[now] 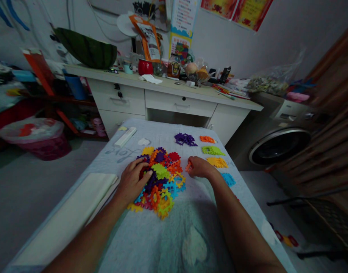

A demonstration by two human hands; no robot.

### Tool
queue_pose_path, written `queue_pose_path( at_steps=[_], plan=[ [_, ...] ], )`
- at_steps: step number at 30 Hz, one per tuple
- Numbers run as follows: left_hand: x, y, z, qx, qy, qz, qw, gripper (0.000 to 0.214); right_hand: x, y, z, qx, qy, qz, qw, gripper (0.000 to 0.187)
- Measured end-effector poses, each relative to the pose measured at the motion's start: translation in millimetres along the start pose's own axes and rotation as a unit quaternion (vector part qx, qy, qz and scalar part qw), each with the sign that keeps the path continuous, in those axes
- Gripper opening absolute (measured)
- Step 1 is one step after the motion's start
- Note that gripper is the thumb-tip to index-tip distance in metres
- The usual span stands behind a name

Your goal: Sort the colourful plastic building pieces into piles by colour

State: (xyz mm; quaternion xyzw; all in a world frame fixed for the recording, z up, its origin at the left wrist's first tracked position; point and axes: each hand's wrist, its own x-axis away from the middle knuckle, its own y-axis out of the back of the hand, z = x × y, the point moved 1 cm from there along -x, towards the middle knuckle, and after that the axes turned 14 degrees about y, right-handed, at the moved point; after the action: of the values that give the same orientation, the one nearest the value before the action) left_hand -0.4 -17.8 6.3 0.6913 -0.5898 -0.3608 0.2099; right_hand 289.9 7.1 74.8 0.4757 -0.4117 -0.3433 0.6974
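Note:
A pile of flat, gear-edged plastic pieces in many colours lies mid-table. On the pile's left side rests my left hand, thumb and fingers apart, touching purple and dark red pieces. My right hand is just right of the pile, fingers closed on a small reddish-orange gear-edged piece that they partly hide. Beyond it, sorted by colour, lie purple pieces, orange pieces, green pieces, yellow pieces and blue pieces. A bit of red shows behind my right forearm.
The table wears a pale blue cloth. Along its left edge lie a folded white cloth and a long white box. A white desk borders the far end; a washing machine stands right, a pink bin left.

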Motion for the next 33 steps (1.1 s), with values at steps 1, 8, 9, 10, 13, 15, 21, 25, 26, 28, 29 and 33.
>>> queue_pose_path(
  at_steps=[1,8,9,10,13,15,21,25,26,28,29,33],
  plan=[
    [0,0.0,0,0.000,0.000,0.000,1.000,0.037,-1,2,-3,-0.005,-0.004,-0.007,1.000,0.044],
    [0,0.4,0,-0.004,0.001,0.009,1.000,0.041,-2,36,-43,-0.033,-0.017,-0.046,0.998,0.038],
    [0,0.6,0,-0.005,0.002,0.010,1.000,0.041,-1,37,-45,-0.034,-0.014,-0.032,0.999,0.038],
    [0,0.7,0,-0.005,0.003,0.010,1.000,0.041,-1,37,-44,-0.031,-0.010,-0.015,0.999,0.040],
    [0,1.0,-1,0.001,0.004,0.008,1.000,0.039,-1,25,-32,0.006,0.013,0.032,0.999,0.053],
    [0,0.9,-1,0.006,0.004,0.004,1.000,0.038,0,15,-20,0.035,0.024,0.046,0.998,0.052],
    [0,-0.1,1,0.006,0.004,0.004,1.000,0.038,0,10,-22,0.039,0.040,0.015,0.998,0.054],
    [-1,-0.6,2,0.000,0.007,0.010,1.000,0.039,-8,33,-70,0.018,0.017,-0.108,0.994,0.054],
    [-1,-0.8,2,-0.001,0.008,0.011,1.000,0.039,-11,40,-86,0.017,0.000,-0.135,0.991,0.054],
    [-1,-1.1,2,-0.003,0.007,0.011,1.000,0.040,-18,50,-119,0.010,-0.059,-0.185,0.981,0.055],
    [-1,-1.2,2,-0.004,0.007,0.011,1.000,0.040,-22,54,-135,0.005,-0.099,-0.204,0.974,0.056],
    [-1,-1.2,2,-0.006,0.003,0.010,1.000,0.039,-35,53,-185,-0.044,-0.231,-0.241,0.942,0.056]
  ],
)
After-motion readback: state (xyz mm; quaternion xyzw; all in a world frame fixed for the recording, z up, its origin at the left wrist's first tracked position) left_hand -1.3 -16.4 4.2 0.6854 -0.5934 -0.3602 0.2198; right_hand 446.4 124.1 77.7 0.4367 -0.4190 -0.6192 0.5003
